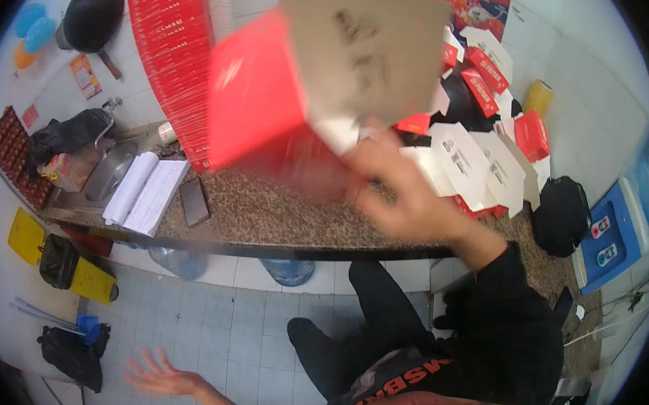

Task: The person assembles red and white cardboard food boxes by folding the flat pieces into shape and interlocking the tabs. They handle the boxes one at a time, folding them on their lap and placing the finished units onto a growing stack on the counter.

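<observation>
My right hand [395, 186], in a black sleeve, is closed on a red folding carton [257, 94] and lifts it above the granite counter. The carton's bare grey-brown flap [366, 49] faces up, and the whole piece is slightly blurred. Out to the lower left, my left hand [160, 376] holds nothing, its fingers spread over the tiled floor. Beside the carton rises a tall stack of flat red cartons [172, 70]. To the right of my right hand lies a heap of folded cartons [464, 159] with pale flaps.
An open notebook [147, 191] and a dark phone [194, 202] lie on the counter [281, 224], left of centre. A sink [112, 172] is at the far left. At right stand a black bag [560, 216] and a blue water dispenser [605, 235]. Water jugs [288, 271] sit below.
</observation>
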Demonstrator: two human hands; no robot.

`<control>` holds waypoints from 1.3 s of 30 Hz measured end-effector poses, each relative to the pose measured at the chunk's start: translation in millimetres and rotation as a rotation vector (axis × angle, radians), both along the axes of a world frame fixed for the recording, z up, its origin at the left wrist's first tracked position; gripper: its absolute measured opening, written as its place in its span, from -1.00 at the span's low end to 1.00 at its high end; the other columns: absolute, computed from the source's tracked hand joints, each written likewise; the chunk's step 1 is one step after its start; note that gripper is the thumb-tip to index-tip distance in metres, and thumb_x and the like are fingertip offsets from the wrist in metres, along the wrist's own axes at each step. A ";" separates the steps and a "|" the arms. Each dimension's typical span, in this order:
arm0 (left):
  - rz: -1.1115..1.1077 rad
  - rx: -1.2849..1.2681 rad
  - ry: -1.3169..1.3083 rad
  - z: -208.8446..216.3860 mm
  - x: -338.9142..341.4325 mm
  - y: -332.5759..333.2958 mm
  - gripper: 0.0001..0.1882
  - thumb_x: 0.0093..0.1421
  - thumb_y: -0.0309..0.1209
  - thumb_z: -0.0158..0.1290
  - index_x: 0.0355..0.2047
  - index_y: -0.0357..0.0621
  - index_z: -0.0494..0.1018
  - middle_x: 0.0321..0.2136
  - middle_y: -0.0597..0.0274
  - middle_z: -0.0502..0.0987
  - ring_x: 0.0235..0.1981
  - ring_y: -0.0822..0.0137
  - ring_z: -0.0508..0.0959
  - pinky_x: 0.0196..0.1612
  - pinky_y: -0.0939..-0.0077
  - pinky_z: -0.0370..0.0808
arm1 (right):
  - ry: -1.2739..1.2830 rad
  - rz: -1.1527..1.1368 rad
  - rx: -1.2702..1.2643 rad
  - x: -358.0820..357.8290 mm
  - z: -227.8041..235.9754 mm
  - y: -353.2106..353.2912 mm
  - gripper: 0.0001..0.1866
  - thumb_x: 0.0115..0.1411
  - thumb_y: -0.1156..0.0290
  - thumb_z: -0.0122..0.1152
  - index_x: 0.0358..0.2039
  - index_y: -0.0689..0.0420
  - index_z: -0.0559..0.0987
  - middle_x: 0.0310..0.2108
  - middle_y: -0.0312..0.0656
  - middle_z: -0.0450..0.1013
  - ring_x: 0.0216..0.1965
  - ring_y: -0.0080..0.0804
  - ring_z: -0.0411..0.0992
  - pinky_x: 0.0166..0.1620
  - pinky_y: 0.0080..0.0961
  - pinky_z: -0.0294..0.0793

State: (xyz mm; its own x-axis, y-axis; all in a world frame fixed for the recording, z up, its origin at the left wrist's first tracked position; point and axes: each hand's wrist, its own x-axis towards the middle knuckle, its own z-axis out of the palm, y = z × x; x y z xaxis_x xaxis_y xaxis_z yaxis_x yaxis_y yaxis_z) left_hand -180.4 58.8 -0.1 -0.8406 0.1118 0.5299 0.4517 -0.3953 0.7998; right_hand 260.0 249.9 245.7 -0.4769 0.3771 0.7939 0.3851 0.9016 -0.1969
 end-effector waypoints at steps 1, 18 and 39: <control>-0.039 -0.160 -0.029 -22.2 -0.2 7.7 -0.35 0.47 -0.07 -0.12 0.42 -0.12 0.07 0.33 -0.06 0.27 0.17 -0.08 0.46 0.01 0.00 0.61 | 0.150 -0.095 -0.034 8.0 4.4 28.1 -0.64 0.08 0.59 0.22 -0.06 0.12 0.56 -0.12 -0.12 0.54 0.03 -0.10 0.44 0.33 0.00 0.16; -0.717 -1.311 0.156 -274.2 203.5 -14.2 -0.45 0.25 -0.18 0.14 0.20 -0.14 0.46 0.29 -0.38 0.27 0.34 -0.23 0.27 0.38 -0.03 0.17 | -0.078 -0.667 0.046 226.2 151.9 320.8 -0.42 0.32 0.22 0.14 0.32 0.10 0.40 0.26 0.02 0.40 0.33 -0.15 0.31 0.36 -0.31 0.20; -0.868 -1.505 0.251 -271.4 199.2 5.8 -0.44 0.38 -0.14 0.03 0.30 -0.11 0.36 0.36 -0.32 0.19 0.38 -0.19 0.21 0.38 0.11 0.21 | 0.962 -1.203 -0.710 596.0 -139.2 93.9 -0.04 -0.07 -0.19 0.52 0.18 0.21 0.41 0.09 0.07 0.46 0.00 -0.03 0.52 -0.06 -0.17 0.59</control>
State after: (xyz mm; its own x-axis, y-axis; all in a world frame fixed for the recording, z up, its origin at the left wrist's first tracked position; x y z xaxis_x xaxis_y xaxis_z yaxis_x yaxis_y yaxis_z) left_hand 18.8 64.5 -271.5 -0.1985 0.9150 -0.3514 0.6887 0.3853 0.6142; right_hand 856.0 343.8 106.5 0.8421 0.5230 0.1319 0.2451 -0.1532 -0.9573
